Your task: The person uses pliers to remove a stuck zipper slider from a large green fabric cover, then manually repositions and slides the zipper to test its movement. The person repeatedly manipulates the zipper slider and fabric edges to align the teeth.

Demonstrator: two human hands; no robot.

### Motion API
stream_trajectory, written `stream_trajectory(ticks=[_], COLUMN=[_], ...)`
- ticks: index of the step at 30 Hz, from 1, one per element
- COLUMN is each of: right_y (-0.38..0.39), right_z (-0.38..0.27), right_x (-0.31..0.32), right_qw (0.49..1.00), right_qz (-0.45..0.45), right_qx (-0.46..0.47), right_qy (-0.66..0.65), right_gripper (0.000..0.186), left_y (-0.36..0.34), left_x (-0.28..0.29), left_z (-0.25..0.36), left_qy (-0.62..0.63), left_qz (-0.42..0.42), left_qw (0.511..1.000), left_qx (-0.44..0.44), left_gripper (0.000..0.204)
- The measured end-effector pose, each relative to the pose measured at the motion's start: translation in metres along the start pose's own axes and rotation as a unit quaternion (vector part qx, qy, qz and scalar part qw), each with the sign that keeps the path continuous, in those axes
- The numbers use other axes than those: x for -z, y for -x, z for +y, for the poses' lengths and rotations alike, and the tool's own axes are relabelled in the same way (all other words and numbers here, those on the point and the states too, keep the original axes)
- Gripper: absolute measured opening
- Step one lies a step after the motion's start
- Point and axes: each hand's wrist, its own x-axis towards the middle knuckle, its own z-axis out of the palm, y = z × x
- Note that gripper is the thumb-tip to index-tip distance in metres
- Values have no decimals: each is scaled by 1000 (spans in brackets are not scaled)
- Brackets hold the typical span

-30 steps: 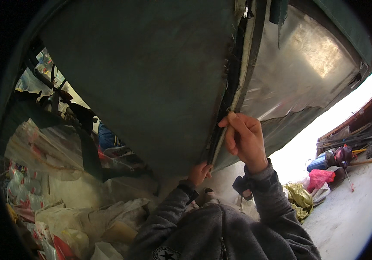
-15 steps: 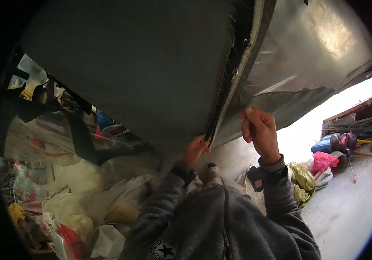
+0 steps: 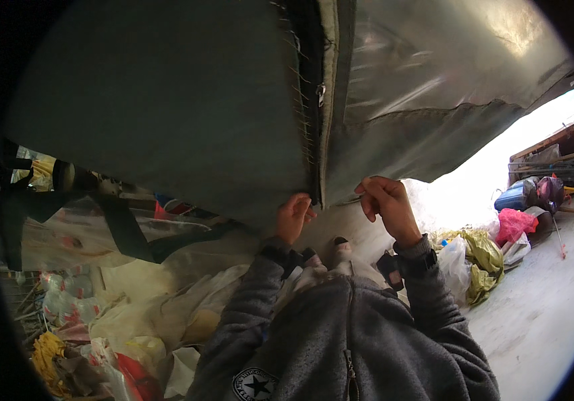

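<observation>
A long black and cream zip strip (image 3: 326, 117) runs nearly straight down a dark green cloth sheet (image 3: 153, 113), its low end beside the left hand (image 3: 292, 219), the right hand (image 3: 394, 210) near, both with curled fingers whose hold I cannot tell, above a gray fleece jacket (image 3: 307, 334) with a round lettered star badge (image 3: 255, 385).

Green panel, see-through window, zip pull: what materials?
Green panel: probably coated fabric or tarp, matte, going by its dull surface and frayed edge.
See-through window: likely flexible plastic sheet, glossy; streaky highlights and ripples.
Zip pull: looks like shiny metal from its silvery glint, but too small to be sure.
</observation>
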Motion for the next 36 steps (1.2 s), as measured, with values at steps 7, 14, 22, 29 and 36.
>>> stream_trajectory(ticks=[7, 14, 22, 29, 36], right_y=[-7, -10, -27, -28, -26], right_z=[17, 14, -75, -124, -133], right_x=[13, 14, -45, -95, -95], right_qw=[1000, 1000, 979, 976, 977], right_qz=[-4, -6, -94, -15, -28], right_qx=[-6, 3, 174, 210, 208], right_qy=[-7, 21, 41, -61, -46], right_gripper=[30, 32, 35, 28, 24], left_y=[-8, -18, -18, -11, -9], left_x=[1, -1, 3, 6, 3], left_z=[-10, -18, -5, -3, -14], left_qy=[29, 10, -54, -71, -28], left_qz=[17, 22, 39, 52, 43], left_qw=[999, 999, 998, 996, 999], left_qx=[19, 46, 4, -9, -6], left_gripper=[31, 31, 23, 23, 23])
